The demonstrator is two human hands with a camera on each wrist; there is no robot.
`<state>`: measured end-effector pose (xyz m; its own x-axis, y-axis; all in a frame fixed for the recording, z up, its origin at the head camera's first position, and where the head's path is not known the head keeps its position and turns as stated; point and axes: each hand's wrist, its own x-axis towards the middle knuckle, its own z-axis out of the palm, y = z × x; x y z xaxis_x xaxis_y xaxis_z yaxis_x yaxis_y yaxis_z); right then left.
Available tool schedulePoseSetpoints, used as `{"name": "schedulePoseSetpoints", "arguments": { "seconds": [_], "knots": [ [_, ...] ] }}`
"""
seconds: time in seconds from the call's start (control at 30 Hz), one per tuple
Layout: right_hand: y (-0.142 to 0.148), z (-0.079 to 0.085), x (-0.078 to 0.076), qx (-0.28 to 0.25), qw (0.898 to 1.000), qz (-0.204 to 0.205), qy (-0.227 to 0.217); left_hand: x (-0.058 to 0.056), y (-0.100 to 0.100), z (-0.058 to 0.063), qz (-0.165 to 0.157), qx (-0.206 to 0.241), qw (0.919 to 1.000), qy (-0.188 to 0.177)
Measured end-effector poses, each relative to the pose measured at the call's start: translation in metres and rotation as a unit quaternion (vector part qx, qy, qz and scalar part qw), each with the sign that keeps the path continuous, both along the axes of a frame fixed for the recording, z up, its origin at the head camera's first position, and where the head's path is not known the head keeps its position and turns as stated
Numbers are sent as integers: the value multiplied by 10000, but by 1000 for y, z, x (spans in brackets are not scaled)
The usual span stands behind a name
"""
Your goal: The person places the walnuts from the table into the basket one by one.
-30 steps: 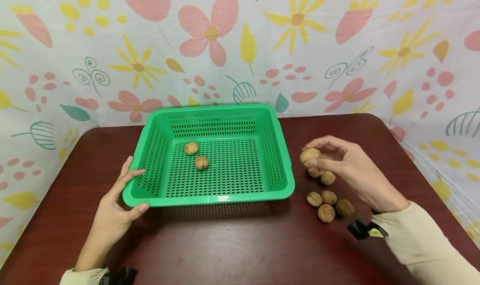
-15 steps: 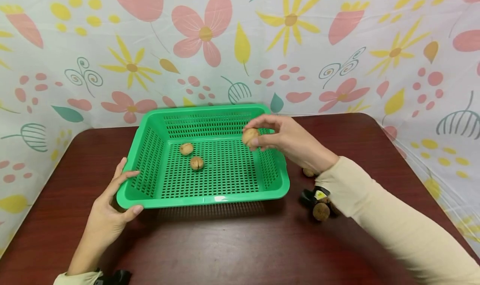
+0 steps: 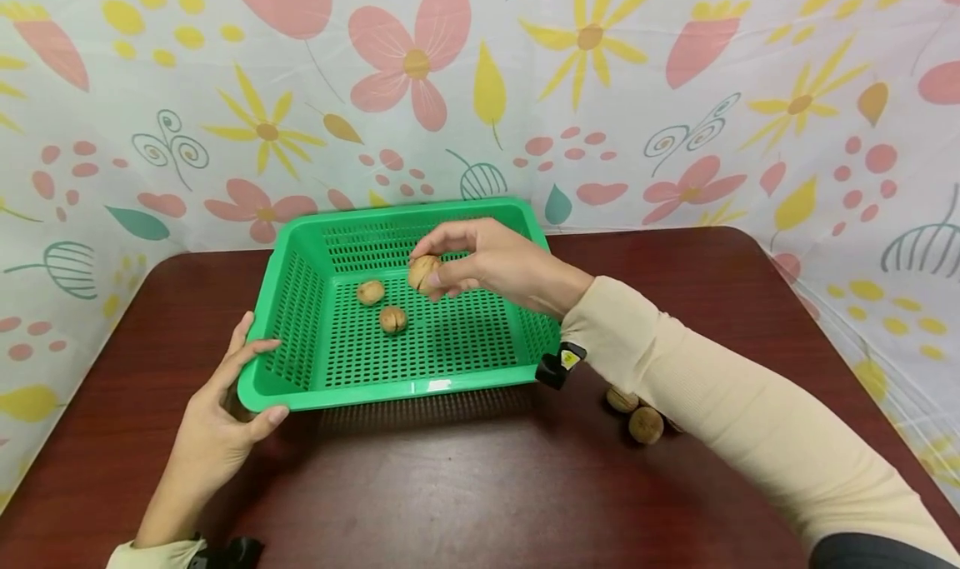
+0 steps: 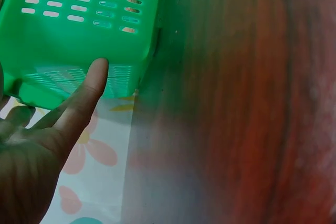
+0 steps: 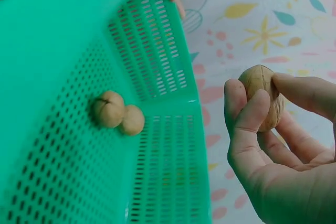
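Observation:
A green plastic basket (image 3: 337, 397) with slotted walls stands on the table. My left hand (image 3: 213, 427) grips its left front corner, fingers over the rim and thumb at the front edge. In the left wrist view a finger (image 4: 84, 100) lies against the basket's outside. My right hand (image 3: 502, 261) is over the basket, pinching a walnut (image 3: 423, 275) between thumb and fingertips. Two other walnuts lie on the basket floor: a paler walnut (image 3: 371, 292) and a walnut with a dark seam (image 3: 393, 319), close together left of the middle.
Several walnuts (image 3: 646, 425) lie on the table right of the basket, partly hidden under the right sleeve (image 3: 720, 394). The dark red-brown table (image 3: 450, 486) meets a flower-patterned cloth (image 3: 420, 19) behind it.
My right hand has carried the walnut leftward from beside the pile on the right to over the basket. My left hand has stayed on the basket's corner.

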<state>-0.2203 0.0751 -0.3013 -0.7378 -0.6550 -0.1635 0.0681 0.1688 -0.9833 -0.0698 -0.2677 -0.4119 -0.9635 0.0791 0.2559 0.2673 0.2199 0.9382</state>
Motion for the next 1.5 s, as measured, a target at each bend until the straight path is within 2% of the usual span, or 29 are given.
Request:
{"name": "schedulePoseSetpoints", "arguments": {
  "seconds": [0.13,0.27,0.4,0.67,0.8,0.97,1.3,1.5],
  "knots": [
    [-11,4,-3,-80,9998,164,32,0,1,0,-71,222,9997,-3],
    [-22,2,-9,-168,9996,236,54,-1,1,-1,9,75,10000,18],
    [-35,-7,-19,-273,9993,256,-80,-1,0,-2,10,63,10000,42],
    [-64,-34,-36,-329,9977,500,-319,-3,-2,-4,-210,385,9989,148],
    [-77,-49,-38,-195,9966,673,-434,-5,-3,-6,-417,563,9972,245],
    [-86,-63,-42,-35,9941,879,-640,-5,-4,-7,-424,720,9961,271],
    [-91,-73,-42,248,9889,1325,-628,-5,-4,-7,-371,743,9961,286],
    [-95,-76,-41,341,9887,1271,-713,-5,-4,-7,-394,729,9962,279]
  ]
}}
